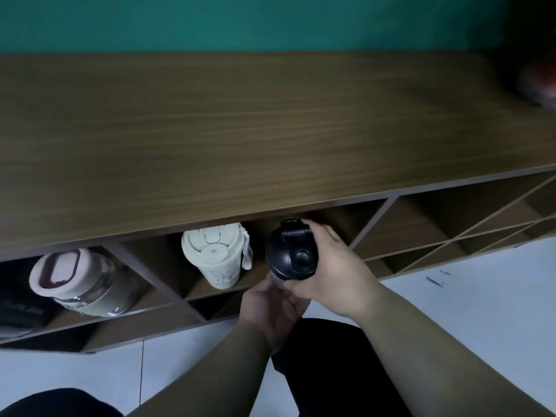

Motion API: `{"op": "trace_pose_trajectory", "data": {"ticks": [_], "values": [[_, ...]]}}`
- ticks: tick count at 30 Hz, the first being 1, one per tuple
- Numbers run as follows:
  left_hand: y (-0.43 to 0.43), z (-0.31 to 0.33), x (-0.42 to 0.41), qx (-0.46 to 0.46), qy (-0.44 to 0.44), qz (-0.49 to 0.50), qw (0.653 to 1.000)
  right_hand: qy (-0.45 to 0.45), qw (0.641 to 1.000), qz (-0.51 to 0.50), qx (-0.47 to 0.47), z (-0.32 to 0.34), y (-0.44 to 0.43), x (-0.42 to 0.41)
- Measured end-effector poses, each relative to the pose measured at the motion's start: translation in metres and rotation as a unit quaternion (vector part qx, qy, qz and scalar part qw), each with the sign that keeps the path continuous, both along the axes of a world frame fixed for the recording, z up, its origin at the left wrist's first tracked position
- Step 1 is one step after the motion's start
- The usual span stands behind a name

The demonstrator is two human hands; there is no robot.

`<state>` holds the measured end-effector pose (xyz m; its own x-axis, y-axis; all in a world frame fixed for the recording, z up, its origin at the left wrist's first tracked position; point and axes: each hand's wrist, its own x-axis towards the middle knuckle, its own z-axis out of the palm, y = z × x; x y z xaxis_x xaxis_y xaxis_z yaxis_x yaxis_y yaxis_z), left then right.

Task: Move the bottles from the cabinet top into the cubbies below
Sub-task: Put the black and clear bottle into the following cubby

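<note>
A bottle with a black flip lid (290,251) is held just in front of the cubby openings, under the front edge of the wooden cabinet top (240,130). My right hand (334,266) wraps its lid and upper side. My left hand (272,308) cups its lower body, which is mostly hidden. A cream bottle (218,255) leans in the diagonal cubby just to the left. Further left, a clear bottle with a pink and maroon lid (75,281) lies in another cubby.
The cabinet front has diamond-shaped cubbies (421,233) stretching right. A dark blurred object (538,82) sits at the top's far right. A black item (21,308) fills the far-left cubby. White floor tiles and my dark-trousered knees lie below.
</note>
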<state>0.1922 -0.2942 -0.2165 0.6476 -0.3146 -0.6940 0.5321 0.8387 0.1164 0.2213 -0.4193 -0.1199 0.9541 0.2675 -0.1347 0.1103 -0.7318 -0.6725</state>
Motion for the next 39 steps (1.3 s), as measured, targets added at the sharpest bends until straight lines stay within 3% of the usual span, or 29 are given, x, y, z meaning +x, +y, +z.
{"op": "trace_pose_trajectory", "data": {"ticks": [5,32,39], "values": [[0.000,-0.018,0.015,0.060,0.016,-0.115,0.991,0.015,0.999,0.033,-0.016,-0.013,-0.007,0.019],[0.007,-0.019,0.040,0.127,0.093,-0.095,0.983,0.053,0.996,0.000,0.068,-0.037,-0.001,0.045],[0.009,-0.014,0.033,0.168,0.060,-0.124,0.976,0.056,0.996,0.000,0.064,-0.034,-0.002,0.043]]}}
